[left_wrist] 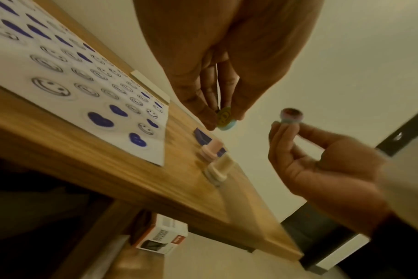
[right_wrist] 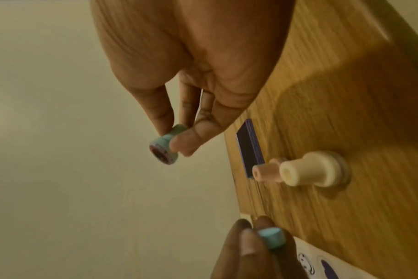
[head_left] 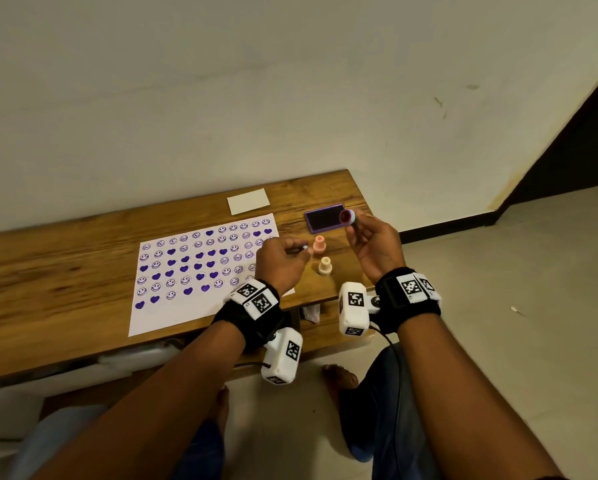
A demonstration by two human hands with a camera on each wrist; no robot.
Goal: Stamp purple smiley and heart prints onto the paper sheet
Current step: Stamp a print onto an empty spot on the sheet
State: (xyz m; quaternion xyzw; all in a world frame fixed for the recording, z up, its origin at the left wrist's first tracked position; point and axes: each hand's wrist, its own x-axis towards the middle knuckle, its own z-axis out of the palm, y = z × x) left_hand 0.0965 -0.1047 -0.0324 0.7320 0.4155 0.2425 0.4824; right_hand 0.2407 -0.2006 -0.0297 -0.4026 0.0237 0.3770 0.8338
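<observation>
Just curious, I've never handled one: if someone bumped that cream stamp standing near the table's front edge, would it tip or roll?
The cream stamp probably resists tipping: its wide base sits flat under a narrower neck. Knocked over, its round body might roll. It looks small, likely light, so a nudge may simply slide it across the table.

Before you, the wooden tabletop (head_left: 65, 271) carries the stamped paper sheet (head_left: 172, 313), with a blank card (head_left: 248, 201), purple ink pad (head_left: 321, 218), pink stamp (head_left: 319, 244) and cream stamp (head_left: 324, 266) lying right of that sheet.
</observation>
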